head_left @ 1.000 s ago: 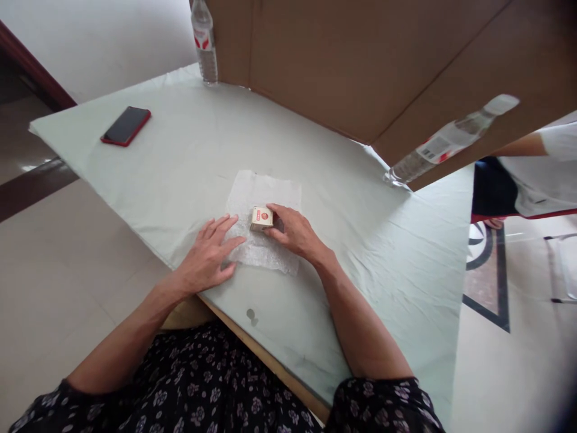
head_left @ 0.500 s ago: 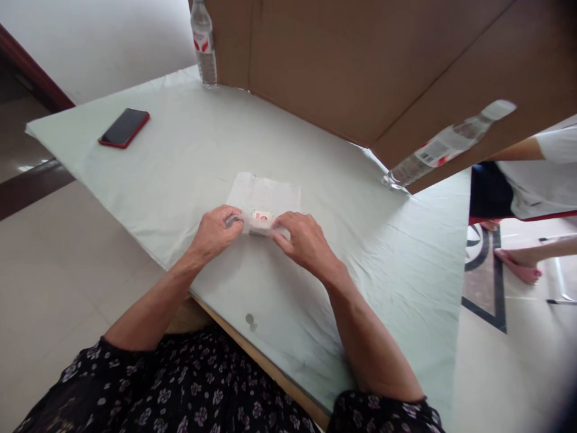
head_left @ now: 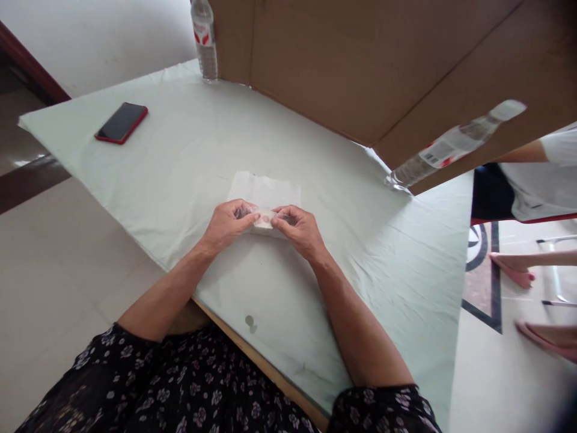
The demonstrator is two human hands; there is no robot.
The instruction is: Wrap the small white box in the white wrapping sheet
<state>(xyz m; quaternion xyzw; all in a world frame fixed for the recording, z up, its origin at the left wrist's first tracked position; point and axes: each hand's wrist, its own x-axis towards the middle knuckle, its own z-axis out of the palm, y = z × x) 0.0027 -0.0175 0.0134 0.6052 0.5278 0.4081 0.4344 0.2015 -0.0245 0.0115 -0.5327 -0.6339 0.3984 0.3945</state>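
1. A dark floral garment (head_left: 211,385) is seen nearest, beside the table's edge.
2. The pale green tablecloth (head_left: 406,270) is marked by a small dark spot (head_left: 249,320) near that edge.
3. Translucent wrap (head_left: 265,187) is spread on the cloth, its near part folded up over a small box (head_left: 264,219), which is seen through it between the hands.
4. The wrap is pinched at the box's left end by the left hand (head_left: 231,224) and at its right end by the right hand (head_left: 300,230); whether the box itself is gripped cannot be told.
5. A red-edged phone (head_left: 121,122) is laid well apart, to the left.
6. A slanted-looking bottle (head_left: 451,153) and an upright bottle (head_left: 205,48) are placed beside a brown panel (head_left: 315,72).
7. Beyond the panel, another person's white sleeve (head_left: 565,147) is partly seen.
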